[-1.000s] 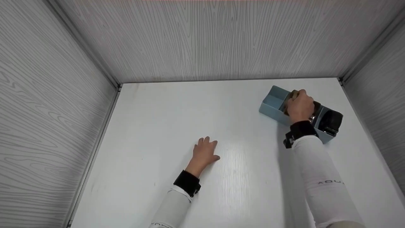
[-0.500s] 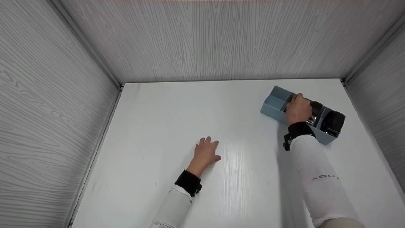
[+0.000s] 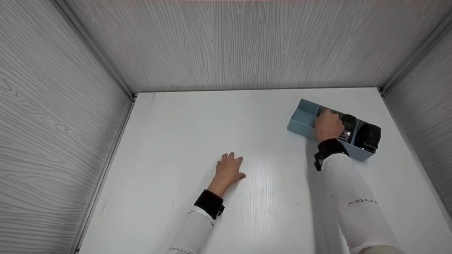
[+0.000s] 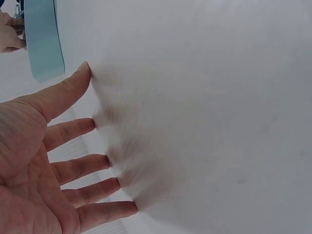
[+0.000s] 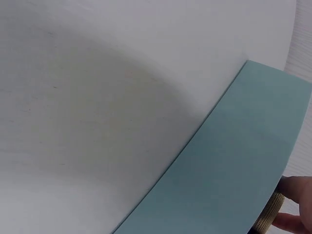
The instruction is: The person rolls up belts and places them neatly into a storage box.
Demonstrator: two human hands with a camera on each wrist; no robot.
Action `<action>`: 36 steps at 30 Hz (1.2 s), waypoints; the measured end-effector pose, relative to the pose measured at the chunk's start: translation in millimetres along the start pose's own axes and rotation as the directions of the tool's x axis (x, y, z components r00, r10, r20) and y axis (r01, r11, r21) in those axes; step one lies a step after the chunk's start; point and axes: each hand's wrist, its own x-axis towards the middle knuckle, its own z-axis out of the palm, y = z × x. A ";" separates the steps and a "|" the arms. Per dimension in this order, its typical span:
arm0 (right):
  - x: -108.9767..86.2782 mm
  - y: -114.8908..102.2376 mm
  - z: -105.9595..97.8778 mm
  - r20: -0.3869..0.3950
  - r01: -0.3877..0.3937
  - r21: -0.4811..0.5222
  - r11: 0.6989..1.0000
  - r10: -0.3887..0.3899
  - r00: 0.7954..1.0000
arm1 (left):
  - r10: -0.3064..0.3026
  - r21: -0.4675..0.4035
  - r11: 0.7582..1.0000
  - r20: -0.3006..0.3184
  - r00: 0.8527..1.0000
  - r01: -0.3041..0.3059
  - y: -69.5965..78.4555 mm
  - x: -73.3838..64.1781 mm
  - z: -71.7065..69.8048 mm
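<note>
At the right of the head view stands a blue-green divided box [image 3: 300, 127]. My right hand [image 3: 328, 124] reaches into its middle part. In the right wrist view, the thumb and a finger pinch a tan woven roll, apparently a rolled-up belt [image 5: 269, 214], at the box's rim; most of it is hidden. Beside that hand, a dark rolled belt [image 3: 349, 121] with a shiny metal buckle lies in the box. A black rolled belt [image 3: 369, 135] fills the right end compartment. My left hand [image 3: 227, 171] rests on the table, fingers spread, holding nothing.
The box's left end compartment [image 3: 303, 116] shows its bare floor. A white table [image 3: 183, 141] carries everything. Grey wood-grain panels [image 3: 226, 46] rise behind the table and on both sides.
My right hand has sunk lower into the box with the tan woven belt. The box has shifted slightly toward me and to the left. The left hand has stayed still.
</note>
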 end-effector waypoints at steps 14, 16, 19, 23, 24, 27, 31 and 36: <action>-13.9 5.3 -10.6 0.080 -0.003 0.118 0.993 -0.006 0.997 | 0.020 0.000 1.000 0.005 1.000 -0.020 -1.6 -1.0 0.1; -16.7 5.1 -11.4 0.063 0.004 0.130 0.991 -0.012 0.998 | 0.023 -0.002 1.000 0.004 1.000 -0.023 -2.4 -0.6 0.5; -21.3 4.3 -13.6 0.036 0.015 0.138 0.990 -0.020 0.999 | 0.025 -0.003 1.000 0.005 1.000 -0.025 -2.8 -0.2 1.3; -28.7 0.7 -19.5 0.021 0.061 0.149 0.987 -0.065 0.998 | 0.034 0.009 0.999 0.002 0.999 -0.034 -2.7 -0.3 0.7; -31.3 -0.8 -20.9 0.026 0.080 0.163 0.983 -0.086 0.996 | 0.037 0.008 0.999 0.004 0.999 -0.037 -3.0 -0.4 -0.1; -40.7 -4.9 -23.3 0.068 0.153 0.216 0.964 -0.171 0.983 | 0.047 -0.002 0.999 0.018 0.999 -0.047 -5.2 -1.0 -4.0; -58.0 -8.7 -22.1 0.127 0.275 0.253 0.928 -0.314 0.941 | 0.061 -0.027 0.998 0.010 0.998 -0.061 -14.1 -2.0 -9.9; -78.9 -6.1 -21.7 0.175 0.431 0.225 0.874 -0.472 0.864 | 0.048 -0.041 0.998 -0.068 0.997 -0.051 -36.9 -6.4 -16.6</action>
